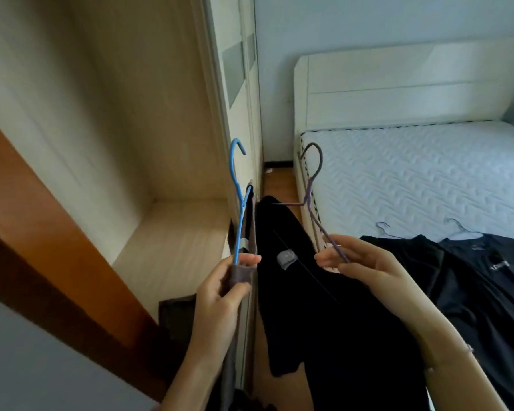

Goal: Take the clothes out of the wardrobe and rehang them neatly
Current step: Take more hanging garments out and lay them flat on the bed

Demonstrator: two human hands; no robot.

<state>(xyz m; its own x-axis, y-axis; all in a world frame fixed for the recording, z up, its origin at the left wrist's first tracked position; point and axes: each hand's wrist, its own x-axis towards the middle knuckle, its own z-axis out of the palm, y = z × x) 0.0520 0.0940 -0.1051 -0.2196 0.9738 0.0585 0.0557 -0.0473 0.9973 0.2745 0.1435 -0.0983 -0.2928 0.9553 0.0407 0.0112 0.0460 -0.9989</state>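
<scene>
My left hand (220, 295) grips the shoulder of a blue hanger (238, 203) that carries a grey-brown garment (240, 275), its hook pointing up. My right hand (365, 262) pinches the arm of a purple hanger (310, 185) from which a black garment (318, 307) with a grey label hangs down between my forearms. Both hangers are held in front of the open wardrobe (107, 120), whose pale interior lies to the left.
A bed with a bare white mattress (422, 170) fills the right side; two dark garments on wire hangers (472, 262) lie on its near edge. A dark folded item (175, 312) sits on the wardrobe floor. An orange-brown wooden panel (42, 232) slants at left.
</scene>
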